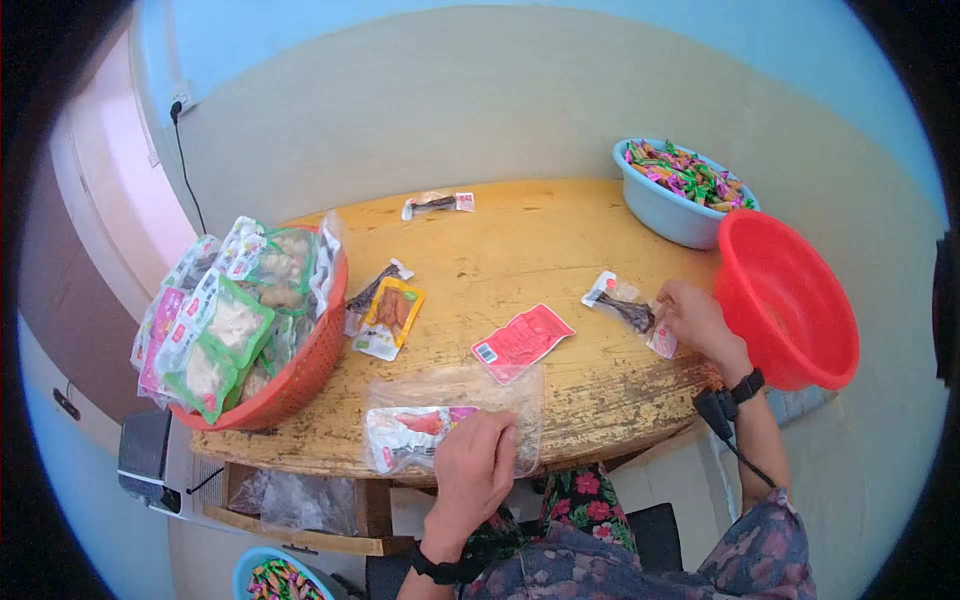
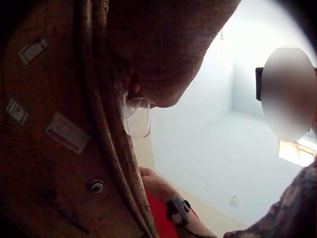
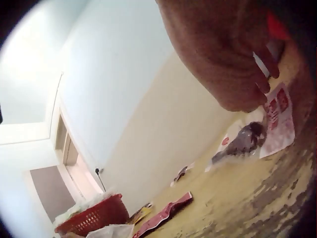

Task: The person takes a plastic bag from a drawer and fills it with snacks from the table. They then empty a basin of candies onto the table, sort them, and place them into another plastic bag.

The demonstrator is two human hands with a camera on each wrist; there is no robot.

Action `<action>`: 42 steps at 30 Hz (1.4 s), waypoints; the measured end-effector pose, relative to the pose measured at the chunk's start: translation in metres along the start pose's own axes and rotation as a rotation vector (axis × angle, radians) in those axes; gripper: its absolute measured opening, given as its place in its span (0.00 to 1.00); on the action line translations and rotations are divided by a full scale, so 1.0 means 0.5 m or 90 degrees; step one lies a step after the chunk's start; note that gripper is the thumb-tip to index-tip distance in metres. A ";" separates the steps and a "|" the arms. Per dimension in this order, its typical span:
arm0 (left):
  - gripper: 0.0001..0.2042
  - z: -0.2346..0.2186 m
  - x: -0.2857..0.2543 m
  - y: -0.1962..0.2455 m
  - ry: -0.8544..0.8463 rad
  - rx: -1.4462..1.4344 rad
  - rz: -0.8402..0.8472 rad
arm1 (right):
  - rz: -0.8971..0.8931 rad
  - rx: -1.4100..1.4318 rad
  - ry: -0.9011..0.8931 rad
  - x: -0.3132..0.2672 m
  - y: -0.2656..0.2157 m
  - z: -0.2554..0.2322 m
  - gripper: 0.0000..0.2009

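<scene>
My left hand (image 1: 475,465) grips the near edge of a clear plastic bag (image 1: 530,400) at the table's front edge. Inside the bag lies a white and purple snack packet (image 1: 410,428). Part of the gripped plastic (image 2: 136,116) shows below the fingers in the left wrist view. At the right of the table, my right hand (image 1: 695,320) pinches a clear vacuum packet (image 1: 632,312) of dark meat, its fingertips at the upper edge of the packet (image 3: 247,139). A red packet (image 1: 522,342) overlaps the bag's far edge.
An orange basket (image 1: 300,385) heaped with food packets stands left, beside a yellow packet (image 1: 392,312) and a dark-meat packet (image 1: 365,290). Another meat packet (image 1: 437,204) lies far back. A red basin (image 1: 780,300) and blue basin (image 1: 655,205) of wrapped sweets stand right. Below is an open drawer (image 1: 375,510).
</scene>
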State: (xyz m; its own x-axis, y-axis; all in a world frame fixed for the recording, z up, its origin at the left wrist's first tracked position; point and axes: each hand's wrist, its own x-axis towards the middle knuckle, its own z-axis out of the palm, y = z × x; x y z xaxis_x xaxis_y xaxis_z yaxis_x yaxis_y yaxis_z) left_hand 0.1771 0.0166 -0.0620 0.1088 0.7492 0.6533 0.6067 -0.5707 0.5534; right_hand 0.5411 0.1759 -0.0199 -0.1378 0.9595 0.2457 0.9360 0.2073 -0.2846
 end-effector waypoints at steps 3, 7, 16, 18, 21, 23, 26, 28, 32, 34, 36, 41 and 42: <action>0.05 -0.003 -0.006 -0.001 0.004 0.000 0.006 | -0.113 -0.011 0.081 0.006 -0.042 0.013 0.11; 0.05 0.003 -0.006 -0.003 0.023 0.009 0.010 | -0.202 0.058 0.000 0.065 -0.151 -0.001 0.13; 0.08 0.007 -0.015 -0.011 0.017 -0.004 0.019 | -0.481 0.103 -0.120 0.235 -0.442 0.128 0.13; 0.08 0.003 -0.014 -0.011 0.010 -0.012 0.022 | -0.503 0.068 -0.156 0.254 -0.505 0.155 0.16; 0.09 0.003 -0.017 -0.020 -0.005 -0.002 0.036 | -0.542 0.026 -0.183 0.286 -0.585 0.194 0.19; 0.10 -0.001 -0.017 -0.019 -0.015 -0.001 0.036 | -0.577 0.007 -0.174 0.321 -0.620 0.230 0.21; 0.10 -0.001 -0.019 -0.023 -0.012 -0.014 0.042 | -0.619 0.001 -0.151 0.355 -0.654 0.270 0.24; 0.11 -0.002 -0.020 -0.023 -0.021 -0.014 0.046 | -0.616 0.008 -0.149 0.355 -0.669 0.270 0.27; 0.13 -0.011 -0.019 -0.021 -0.046 -0.018 0.038 | -0.543 -0.026 -0.278 0.356 -0.677 0.242 0.30; 0.13 -0.014 -0.017 -0.019 -0.049 -0.015 0.037 | -0.561 -0.051 -0.270 0.362 -0.658 0.226 0.28; 0.13 -0.013 -0.017 -0.020 -0.041 -0.010 0.042 | -0.590 -0.064 -0.277 0.359 -0.629 0.215 0.25; 0.12 -0.009 -0.016 -0.016 -0.038 -0.005 0.035 | -0.625 -0.052 -0.276 0.344 -0.520 0.202 0.15; 0.11 -0.010 -0.016 -0.013 -0.036 -0.004 0.031 | -0.618 -0.051 -0.276 0.337 -0.494 0.194 0.13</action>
State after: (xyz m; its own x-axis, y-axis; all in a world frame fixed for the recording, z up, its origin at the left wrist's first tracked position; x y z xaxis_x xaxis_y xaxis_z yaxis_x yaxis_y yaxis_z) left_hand 0.1683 0.0127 -0.0686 0.1823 0.7381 0.6496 0.5949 -0.6088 0.5248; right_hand 0.2552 0.3048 0.0021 -0.9252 0.3789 -0.0212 0.3794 0.9219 -0.0790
